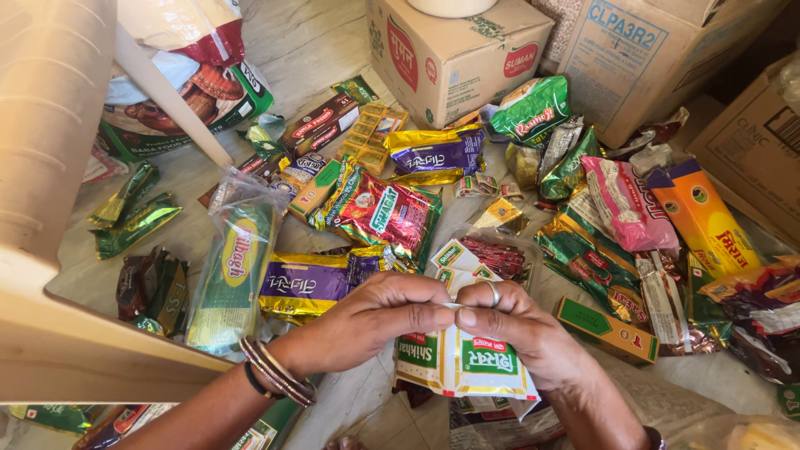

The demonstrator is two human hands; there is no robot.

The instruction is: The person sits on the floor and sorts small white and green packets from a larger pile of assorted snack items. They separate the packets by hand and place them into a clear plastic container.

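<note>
Both my hands meet at the bottom middle of the head view. My left hand [367,321], with bangles on the wrist, and my right hand [517,329], with a ring on one finger, pinch the top edge of a strip of white and green sachets [467,367] that hangs down between them. More white and green sachets [457,258] lie just beyond my fingers. A purple and gold packet [304,283] lies on the floor right beside my left hand.
Many packets cover the floor: a red and green pouch [387,212], a clear bag of green packs [233,267], an orange box [704,221], a pink pouch [625,204]. Cardboard cartons [454,54] stand at the back. A pale plastic chair [50,167] stands at left.
</note>
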